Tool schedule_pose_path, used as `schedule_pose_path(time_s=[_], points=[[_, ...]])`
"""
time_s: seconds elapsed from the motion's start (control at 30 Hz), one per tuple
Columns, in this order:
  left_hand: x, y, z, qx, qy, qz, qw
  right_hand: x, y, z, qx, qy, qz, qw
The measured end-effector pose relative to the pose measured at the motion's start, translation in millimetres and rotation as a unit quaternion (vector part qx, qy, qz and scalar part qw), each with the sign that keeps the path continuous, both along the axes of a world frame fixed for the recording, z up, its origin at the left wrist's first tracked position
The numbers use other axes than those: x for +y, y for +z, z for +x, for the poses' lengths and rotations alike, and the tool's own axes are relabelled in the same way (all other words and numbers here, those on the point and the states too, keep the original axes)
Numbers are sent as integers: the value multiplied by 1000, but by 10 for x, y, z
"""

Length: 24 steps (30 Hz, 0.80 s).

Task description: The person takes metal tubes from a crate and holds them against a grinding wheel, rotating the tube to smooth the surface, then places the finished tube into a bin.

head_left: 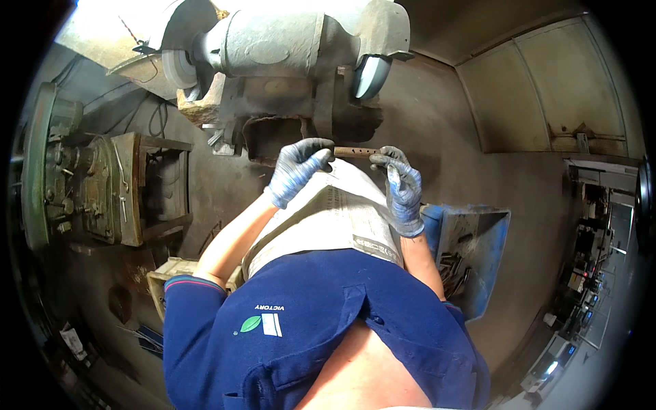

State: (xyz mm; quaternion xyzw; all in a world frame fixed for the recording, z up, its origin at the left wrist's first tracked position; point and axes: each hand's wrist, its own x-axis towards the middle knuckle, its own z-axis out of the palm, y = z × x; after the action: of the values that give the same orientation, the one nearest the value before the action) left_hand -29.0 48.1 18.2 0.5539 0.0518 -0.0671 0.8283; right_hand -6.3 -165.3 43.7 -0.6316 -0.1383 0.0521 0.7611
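A brownish metal tube with a row of small dark holes [355,152] spans the gap between my two hands, in front of my body. My left hand [298,167], in a blue and grey work glove, pinches its left end. On the other end, the gloved fingers of my right hand [400,181] are closed around it. Just beyond the hands stands a grey double-wheel bench grinder [273,42]. Its pale left wheel [179,68] and its right wheel [372,76] both show below their guards. Light printed sheeting [335,212] covers my lap beneath the tube.
A blue bin [495,256] with several metal pieces inside stands by my right arm. A pale crate [164,277] sits by my left elbow. At left is a greasy green machine [92,191]; a dark open box [256,140] is under the grinder. Metal panels [540,89] line the far right.
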Motion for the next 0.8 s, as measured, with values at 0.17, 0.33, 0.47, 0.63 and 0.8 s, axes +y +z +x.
schedule_pose_path(time_s=[0.17,0.33,0.47,0.63,0.8], points=[[-80,-54,98,-68,56,122,989,54,-47,72,15,-32,-14,999],[-19,-23,223,-66,49,135,987,172,-44,78,36,-66,19,997],[-31,-95,280,-54,60,151,985,216,-60,171,13,-71,6,997],[-83,-134,411,-10,85,94,992,153,-218,326,26,-41,17,999],[-188,-104,501,9,119,64,991,91,-328,472,48,-35,4,998]])
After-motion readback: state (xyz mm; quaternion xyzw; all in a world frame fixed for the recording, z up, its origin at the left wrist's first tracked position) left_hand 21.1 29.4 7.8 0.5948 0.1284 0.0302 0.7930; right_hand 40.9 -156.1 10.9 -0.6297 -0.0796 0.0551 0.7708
